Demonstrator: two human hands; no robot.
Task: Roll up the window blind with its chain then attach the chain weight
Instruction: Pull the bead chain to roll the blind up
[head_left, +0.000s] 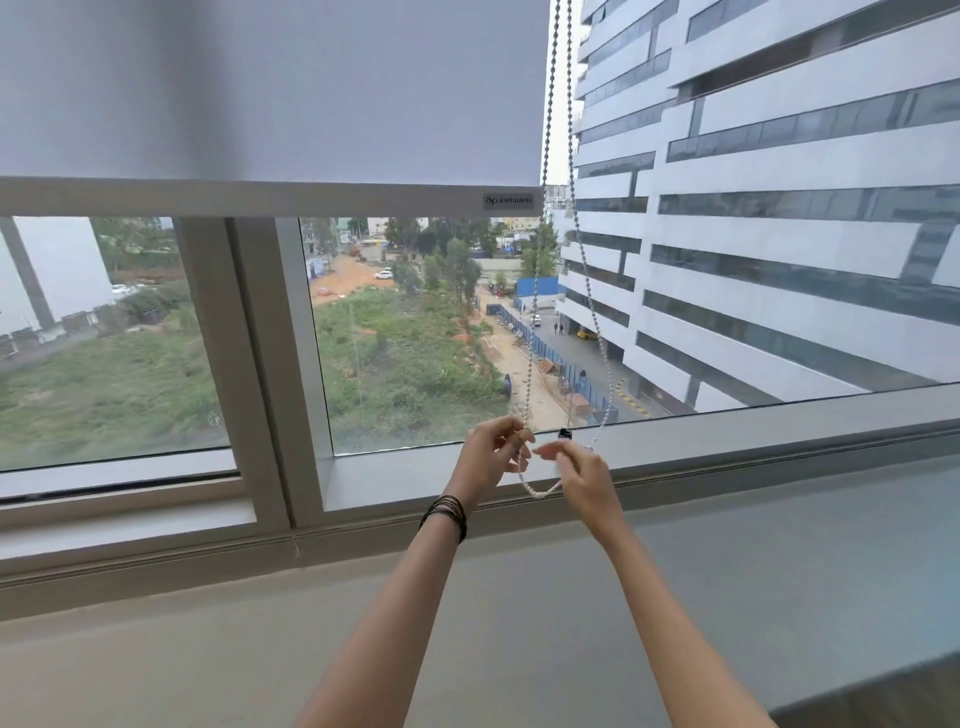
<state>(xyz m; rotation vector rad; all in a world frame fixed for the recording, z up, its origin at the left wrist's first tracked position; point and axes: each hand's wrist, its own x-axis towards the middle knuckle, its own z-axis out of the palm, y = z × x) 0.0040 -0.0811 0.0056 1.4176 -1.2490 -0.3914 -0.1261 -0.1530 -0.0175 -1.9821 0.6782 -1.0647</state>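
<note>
Two hands — left hand (491, 457), right hand (582, 475) — pinch the bead chain's (540, 491) bottom loop at centre frame, above a grey sill (727, 571), beneath the half-raised blind (270, 93).

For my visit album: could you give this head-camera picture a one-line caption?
Both hands, left and right, hold the bead chain's bottom loop under a half-raised blind.

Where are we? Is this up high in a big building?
Probably an upper-floor room, maybe an office. A roller blind with a bead chain hangs over a big window, and the street and tiny cars lie far below, beside a tall tower.
</note>
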